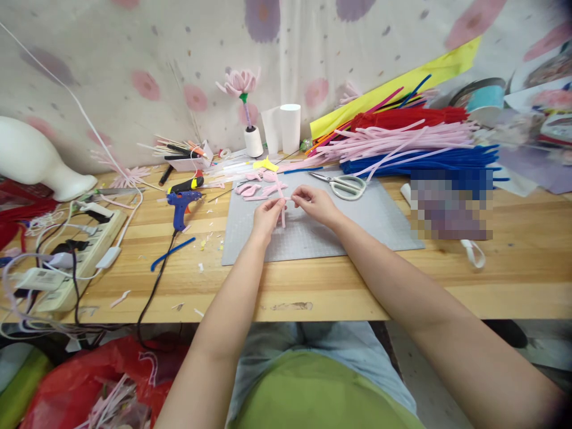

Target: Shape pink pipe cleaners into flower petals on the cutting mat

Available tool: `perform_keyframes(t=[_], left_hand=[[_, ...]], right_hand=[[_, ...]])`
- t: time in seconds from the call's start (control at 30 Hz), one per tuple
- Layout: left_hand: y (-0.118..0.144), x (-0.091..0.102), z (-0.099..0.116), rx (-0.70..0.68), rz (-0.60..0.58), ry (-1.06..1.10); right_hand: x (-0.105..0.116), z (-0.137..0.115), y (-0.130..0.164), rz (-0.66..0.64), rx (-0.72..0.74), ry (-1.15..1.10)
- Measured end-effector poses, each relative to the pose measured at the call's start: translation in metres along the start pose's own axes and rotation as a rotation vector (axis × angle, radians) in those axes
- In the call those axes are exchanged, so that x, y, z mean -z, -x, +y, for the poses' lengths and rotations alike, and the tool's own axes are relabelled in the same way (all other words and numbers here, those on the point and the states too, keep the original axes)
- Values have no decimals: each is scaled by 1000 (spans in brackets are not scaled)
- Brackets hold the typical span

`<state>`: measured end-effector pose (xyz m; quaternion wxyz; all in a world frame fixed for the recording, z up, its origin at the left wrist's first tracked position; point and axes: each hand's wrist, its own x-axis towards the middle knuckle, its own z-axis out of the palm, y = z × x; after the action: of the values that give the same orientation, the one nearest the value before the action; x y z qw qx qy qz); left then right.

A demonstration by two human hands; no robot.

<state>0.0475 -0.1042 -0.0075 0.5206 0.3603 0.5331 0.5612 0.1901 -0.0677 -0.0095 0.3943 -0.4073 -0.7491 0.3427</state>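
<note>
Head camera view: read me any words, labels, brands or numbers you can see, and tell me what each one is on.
No text can be read.
White adapter on the power strip: label print too small.
Cutting mat: only faint grid lines.
Pixelated patch: blurred out.
Printed items at far right: too blurred.

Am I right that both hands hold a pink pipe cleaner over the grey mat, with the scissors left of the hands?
Not quite. In the head view the scissors lie right of the hands, on the grey mat. The rest holds: left hand and right hand both pinch the pink pipe cleaner over the mat.
</note>
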Motion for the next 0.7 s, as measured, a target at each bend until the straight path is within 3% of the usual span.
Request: perform_keyframes(t=[0.23, 0.4, 0.57, 0.7], left_hand=[[-4, 37, 25, 93, -273, -148], [-3, 33, 21, -11, -225, -268], [0, 19, 9, 20, -265, -294], [-1, 17, 4, 6, -137, -229]], right_hand=[[1, 0, 1, -79, 90, -4], [-4, 6, -1, -105, 101, -3], [-5, 5, 0, -57, 89, -28], [-6, 1, 1, -27, 48, -29]])
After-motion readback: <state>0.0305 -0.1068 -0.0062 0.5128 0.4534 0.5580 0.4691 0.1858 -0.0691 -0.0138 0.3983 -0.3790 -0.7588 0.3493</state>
